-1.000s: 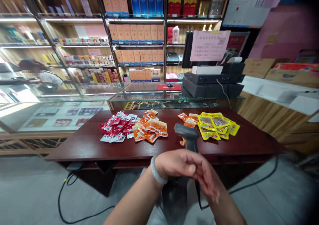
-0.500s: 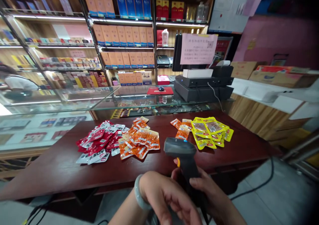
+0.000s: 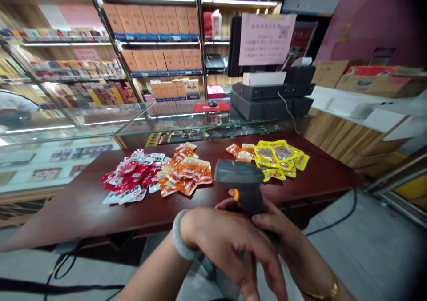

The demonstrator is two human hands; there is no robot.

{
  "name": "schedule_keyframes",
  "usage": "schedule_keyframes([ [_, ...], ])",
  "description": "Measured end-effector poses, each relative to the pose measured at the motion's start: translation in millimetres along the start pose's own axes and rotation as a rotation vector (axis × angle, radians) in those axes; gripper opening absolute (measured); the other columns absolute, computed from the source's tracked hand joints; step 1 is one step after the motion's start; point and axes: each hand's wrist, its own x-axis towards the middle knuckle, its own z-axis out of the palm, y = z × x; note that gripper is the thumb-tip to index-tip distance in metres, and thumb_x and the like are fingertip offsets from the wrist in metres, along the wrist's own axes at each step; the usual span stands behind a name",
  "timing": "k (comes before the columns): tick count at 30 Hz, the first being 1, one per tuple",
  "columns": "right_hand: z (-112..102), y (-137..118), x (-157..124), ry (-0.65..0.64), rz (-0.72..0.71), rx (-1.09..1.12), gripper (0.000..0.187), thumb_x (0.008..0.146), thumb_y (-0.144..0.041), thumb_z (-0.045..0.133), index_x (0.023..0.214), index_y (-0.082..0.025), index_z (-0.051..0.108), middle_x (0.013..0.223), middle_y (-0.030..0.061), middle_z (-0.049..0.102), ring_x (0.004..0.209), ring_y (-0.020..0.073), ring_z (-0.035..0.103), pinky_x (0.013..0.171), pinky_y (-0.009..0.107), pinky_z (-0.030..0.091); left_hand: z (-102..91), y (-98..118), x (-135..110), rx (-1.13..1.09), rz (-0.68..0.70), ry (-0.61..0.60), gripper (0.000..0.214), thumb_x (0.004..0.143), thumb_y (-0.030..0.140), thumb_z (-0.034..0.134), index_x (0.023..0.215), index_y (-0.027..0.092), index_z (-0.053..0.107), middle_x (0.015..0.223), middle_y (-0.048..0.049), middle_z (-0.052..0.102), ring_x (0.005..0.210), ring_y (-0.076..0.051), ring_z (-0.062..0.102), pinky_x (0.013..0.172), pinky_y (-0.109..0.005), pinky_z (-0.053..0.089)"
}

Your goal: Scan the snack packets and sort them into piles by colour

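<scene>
A dark grey barcode scanner (image 3: 240,176) stands upright in front of me, its head pointing at the table. My right hand (image 3: 283,234), with a gold bracelet, is closed round the scanner's handle. My left hand (image 3: 227,243), with a pale green bangle on the wrist, lies across the base of the handle and over my right hand; its fingers hang loose and apart, slightly blurred. On the dark red table (image 3: 83,207) lie piles of snack packets: red ones (image 3: 128,181), orange ones (image 3: 185,176) and yellow ones (image 3: 280,156).
A glass counter (image 3: 100,123) runs behind the table, with a black cash register (image 3: 270,101) and a pink notice on it. Shelves of boxed goods fill the back wall. A black cable (image 3: 333,221) trails over the floor at right. Another person (image 3: 13,107) is at far left.
The view has moved closer to the table and tilted down. The scanner has risen higher in my right hand. My left hand has shifted across the handle's base.
</scene>
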Motion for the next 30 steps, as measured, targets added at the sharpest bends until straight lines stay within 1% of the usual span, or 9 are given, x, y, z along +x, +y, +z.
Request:
schedule_keyframes([
  [3,-1.7,-0.5,-3.3,0.038,0.035,-0.027,0.049,0.067,-0.028,0.078,0.114,-0.02,0.068,0.108,0.0103,0.071,0.1,0.0291,0.065,0.091,0.043,0.048,3.1,3.6,7.4,-0.049,0.006,-0.058,0.031,0.072,0.048,0.074,0.081,0.018,0.074,0.099,-0.0071,0.072,0.099,-0.024,0.07,0.084,-0.027,0.057],
  [5,-3.7,-2.3,-9.3,0.083,0.046,-0.056,0.052,0.064,-0.027,0.081,0.114,-0.019,0.068,0.105,0.0102,0.071,0.096,0.0288,0.066,0.091,0.043,0.048,10.1,2.8,11.7,0.018,0.002,-0.017,0.028,0.078,0.047,0.07,0.077,0.019,0.072,0.097,-0.0071,0.073,0.1,-0.022,0.069,0.087,-0.025,0.055],
  [7,-5.4,-7.6,-14.8,0.099,0.053,-0.056,0.052,0.063,-0.032,0.081,0.111,-0.017,0.069,0.103,0.0122,0.071,0.094,0.0302,0.066,0.089,0.045,0.048,21.5,0.6,18.5,0.249,0.029,0.077,0.024,0.084,0.043,0.066,0.077,0.02,0.071,0.094,-0.0067,0.073,0.096,-0.019,0.069,0.089,-0.023,0.053],
  [12,-5.6,-25.8,-17.3,0.149,-0.002,-0.073,0.045,0.064,-0.04,0.077,0.103,-0.018,0.07,0.079,0.0072,0.07,0.075,0.0253,0.064,0.073,0.037,0.049,48.3,-11.9,43.4,1.196,0.085,0.309,0.021,0.09,0.027,0.06,0.072,0.017,0.067,0.082,-0.0081,0.07,0.082,-0.021,0.063,0.081,-0.034,0.05],
  [16,-2.2,-31.2,-20.0,0.142,-0.054,-0.121,0.043,0.063,-0.04,0.076,0.099,-0.016,0.071,0.079,0.0088,0.071,0.08,0.0278,0.065,0.084,0.043,0.047,55.5,-20.3,51.3,1.466,0.087,0.318,0.023,0.09,0.023,0.058,0.069,0.018,0.067,0.077,-0.0077,0.067,0.077,-0.022,0.058,0.07,-0.037,0.044],
  [19,2.7,-34.0,-25.7,0.087,-0.024,-0.13,0.04,0.066,-0.039,0.072,0.1,-0.017,0.072,0.084,0.0091,0.073,0.087,0.0298,0.066,0.086,0.045,0.046,57.0,-17.4,51.8,1.468,0.114,0.316,0.023,0.089,0.019,0.057,0.068,0.019,0.067,0.072,-0.0067,0.065,0.075,-0.021,0.057,0.069,-0.036,0.043],
  [24,-1.2,-39.3,-27.4,-0.01,0.06,-0.212,0.038,0.061,-0.047,0.075,0.081,-0.015,0.075,0.081,0.0101,0.072,0.084,0.0273,0.066,0.083,0.04,0.047,56.9,-14.3,53.6,1.302,0.178,0.308,0.025,0.089,0.022,0.06,0.064,0.019,0.064,0.069,-0.0068,0.064,0.074,-0.02,0.058,0.069,-0.034,0.045],
  [27,-13.8,-40.6,-19.0,-0.175,0.121,-0.26,0.036,0.058,-0.047,0.077,0.075,-0.016,0.071,0.066,0.004,0.067,0.068,0.021,0.061,0.07,0.037,0.046,63.1,-44.3,57.5,0.887,0.179,0.24,0.027,0.084,0.037,0.067,0.064,0.02,0.063,0.068,-0.0041,0.064,0.069,-0.016,0.059,0.07,-0.028,0.048],
  [30,-17.5,-46.1,0.0,-0.138,-0.046,-0.19,0.031,0.067,-0.044,0.071,0.086,-0.019,0.068,0.068,-0.0012,0.063,0.064,0.0157,0.056,0.07,0.035,0.044,72.3,-92.7,70.5,0.279,0.028,0.191,0.033,0.087,0.05,0.058,0.085,0.019,0.07,0.075,-0.0025,0.067,0.068,-0.013,0.062,0.065,-0.023,0.049],
])
